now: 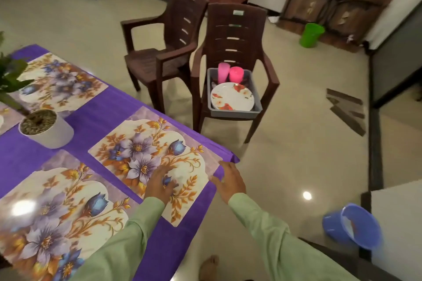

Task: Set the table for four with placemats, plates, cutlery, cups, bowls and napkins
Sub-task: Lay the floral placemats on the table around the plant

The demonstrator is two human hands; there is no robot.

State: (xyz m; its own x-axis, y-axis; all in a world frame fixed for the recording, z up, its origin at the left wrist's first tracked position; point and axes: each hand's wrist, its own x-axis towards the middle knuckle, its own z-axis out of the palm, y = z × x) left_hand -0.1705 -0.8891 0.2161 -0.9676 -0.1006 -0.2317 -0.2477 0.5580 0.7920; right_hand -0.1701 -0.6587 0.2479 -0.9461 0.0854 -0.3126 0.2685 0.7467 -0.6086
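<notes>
My left grip point(159, 181) is wide open, fingers flat on the near-right placemat point(146, 143). My right grip point(229, 178) is open too and holds nothing, at that mat's right edge by the worktop point(109, 107) corner. A plate point(231, 96) and pink cups point(236, 74) sit in a grey tub point(235, 113) on the far chair point(237, 29). A plant pot point(49, 132) stands to the left.

Floral placemats all lie flat on the purple table point(102, 107): corner placemat point(137, 143), near-edge placemat point(57, 212), far-edge placemat point(61, 80). Flowered plate point(231, 96) and pink cups point(236, 74) are stood in a grey tub point(255, 89) on a chair point(237, 29).
</notes>
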